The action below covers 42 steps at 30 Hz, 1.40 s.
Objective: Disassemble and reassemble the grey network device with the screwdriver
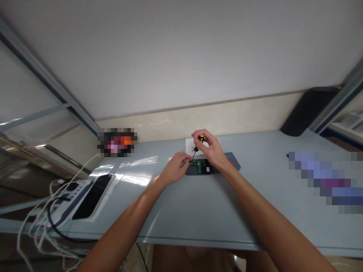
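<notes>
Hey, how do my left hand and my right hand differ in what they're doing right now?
Your right hand grips the screwdriver, while your left hand holds no tool that shows. The right hand is raised around the handle; the left hand sits lower, its fingertips near the screwdriver's tip by the circuit board. Both are bare, with fingers bent.
</notes>
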### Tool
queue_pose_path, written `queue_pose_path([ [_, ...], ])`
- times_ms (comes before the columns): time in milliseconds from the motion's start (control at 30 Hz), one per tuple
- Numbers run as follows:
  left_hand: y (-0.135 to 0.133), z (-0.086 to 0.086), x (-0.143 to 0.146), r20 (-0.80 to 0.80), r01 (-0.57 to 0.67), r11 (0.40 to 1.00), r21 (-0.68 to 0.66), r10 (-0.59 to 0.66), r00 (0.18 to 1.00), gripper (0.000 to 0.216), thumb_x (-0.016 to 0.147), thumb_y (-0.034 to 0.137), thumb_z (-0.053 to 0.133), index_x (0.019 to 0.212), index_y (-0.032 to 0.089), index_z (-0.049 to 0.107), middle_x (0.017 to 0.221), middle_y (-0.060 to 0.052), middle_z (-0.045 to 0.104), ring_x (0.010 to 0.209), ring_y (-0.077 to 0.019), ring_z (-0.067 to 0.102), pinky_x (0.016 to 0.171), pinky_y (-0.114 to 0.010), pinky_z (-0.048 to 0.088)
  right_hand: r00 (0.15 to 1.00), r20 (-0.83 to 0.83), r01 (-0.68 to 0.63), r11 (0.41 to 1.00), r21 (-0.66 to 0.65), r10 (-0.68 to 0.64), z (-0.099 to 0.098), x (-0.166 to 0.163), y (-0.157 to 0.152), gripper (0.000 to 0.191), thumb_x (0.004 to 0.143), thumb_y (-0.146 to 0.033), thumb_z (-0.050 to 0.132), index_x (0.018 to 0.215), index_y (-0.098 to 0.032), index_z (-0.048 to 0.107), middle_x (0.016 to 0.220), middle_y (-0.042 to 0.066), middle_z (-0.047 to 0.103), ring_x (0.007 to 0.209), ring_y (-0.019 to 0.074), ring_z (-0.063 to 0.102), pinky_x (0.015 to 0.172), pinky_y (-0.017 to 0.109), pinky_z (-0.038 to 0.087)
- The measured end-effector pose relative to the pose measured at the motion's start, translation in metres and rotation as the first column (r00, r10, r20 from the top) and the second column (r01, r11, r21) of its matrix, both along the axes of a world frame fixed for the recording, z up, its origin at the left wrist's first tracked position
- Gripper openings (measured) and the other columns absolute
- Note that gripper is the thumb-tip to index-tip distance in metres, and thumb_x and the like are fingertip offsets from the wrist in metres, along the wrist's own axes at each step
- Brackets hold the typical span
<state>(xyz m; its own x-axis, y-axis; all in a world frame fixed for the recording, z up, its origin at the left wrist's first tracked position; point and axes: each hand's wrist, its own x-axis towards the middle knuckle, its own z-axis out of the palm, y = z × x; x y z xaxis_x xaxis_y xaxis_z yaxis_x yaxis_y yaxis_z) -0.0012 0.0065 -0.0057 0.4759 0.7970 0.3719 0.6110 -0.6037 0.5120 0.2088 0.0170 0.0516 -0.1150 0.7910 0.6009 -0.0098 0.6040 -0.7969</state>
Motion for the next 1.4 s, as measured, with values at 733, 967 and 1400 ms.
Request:
queue_pose_path([
  [733, -0.001, 0.001, 0.000, 0.004, -0.001, 1.000, -0.010, 0.001, 1.000, 0.023, 0.109, 0.023, 0.050, 0.106, 0.022, 0.073, 0.109, -0.007, 0.076, 0.109, -0.0261, 0.067, 0.103, -0.043, 0.052, 0.996, -0.001, 0.094, 0.995, 0.023, -0.094, -0.012, -0.004, 0.007, 0.026, 0.098, -0.026, 0.061, 0.121, -0.029, 0.071, 0.118, 0.006, 0.073, 0.111, 0.0244, 0.068, 0.101, 0.044, 0.054],
  [967, -0.001, 0.000, 0.000, 0.009, -0.003, 1.000, -0.007, 0.003, 1.000, 0.023, 0.109, 0.023, 0.050, 0.106, 0.023, 0.073, 0.109, -0.007, 0.076, 0.109, -0.0263, 0.067, 0.104, -0.043, 0.052, 0.977, 0.012, 0.210, 0.977, 0.016, -0.211, -0.013, -0.002, 0.009, 0.028, 0.091, -0.024, 0.070, 0.118, -0.032, 0.076, 0.118, 0.006, 0.073, 0.110, 0.0261, 0.067, 0.096, 0.044, 0.057],
  [1400, 0.000, 0.000, 0.000, 0.006, 0.011, 1.000, -0.002, -0.011, 1.000, 0.024, 0.109, 0.023, 0.049, 0.106, 0.021, 0.073, 0.106, -0.008, 0.076, 0.107, -0.0262, 0.066, 0.102, -0.043, 0.051, 0.995, -0.058, 0.075, 0.996, -0.037, -0.077, -0.009, -0.003, 0.011, 0.015, 0.093, -0.032, 0.071, 0.107, -0.026, 0.075, 0.107, 0.004, 0.074, 0.098, 0.0210, 0.067, 0.090, 0.038, 0.055],
])
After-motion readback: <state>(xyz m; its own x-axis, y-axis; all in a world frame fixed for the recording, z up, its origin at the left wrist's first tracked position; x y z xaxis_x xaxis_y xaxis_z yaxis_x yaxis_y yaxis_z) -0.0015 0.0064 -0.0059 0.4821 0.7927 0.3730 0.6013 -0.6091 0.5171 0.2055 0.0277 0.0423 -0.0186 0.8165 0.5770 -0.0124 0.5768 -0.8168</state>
